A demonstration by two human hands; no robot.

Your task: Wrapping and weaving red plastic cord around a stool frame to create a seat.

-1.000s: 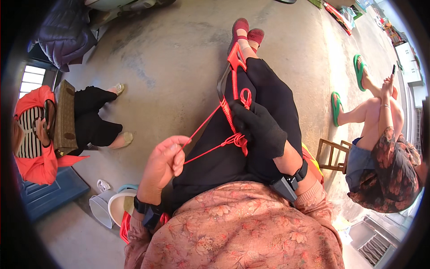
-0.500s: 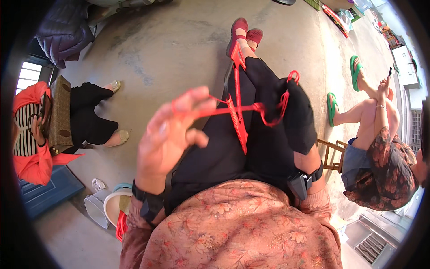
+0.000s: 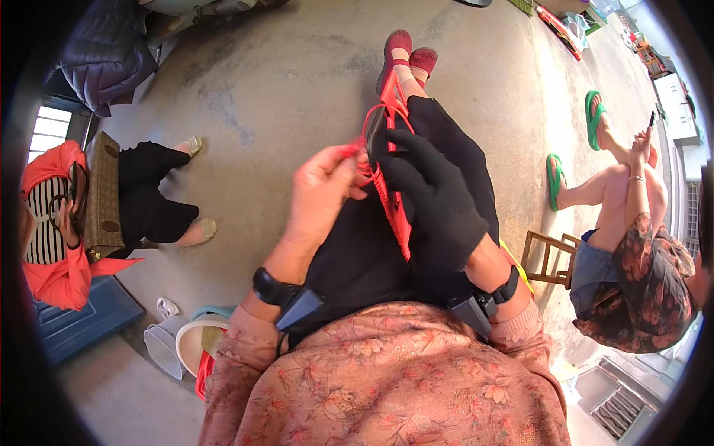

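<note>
Head view on my remote screen: I have the bare left hand, its thumb and fingers pinching a small, blurred bunch of thin, bright red cord. Red strands loop from there toward the long, narrow frame wrapped in red, which lies lengthwise over the legs in black trousers, its far end by the shins. Just beside it I see the right hand in a black fabric glove, fingers bent and parted; I cannot tell whether they grip anything.
</note>
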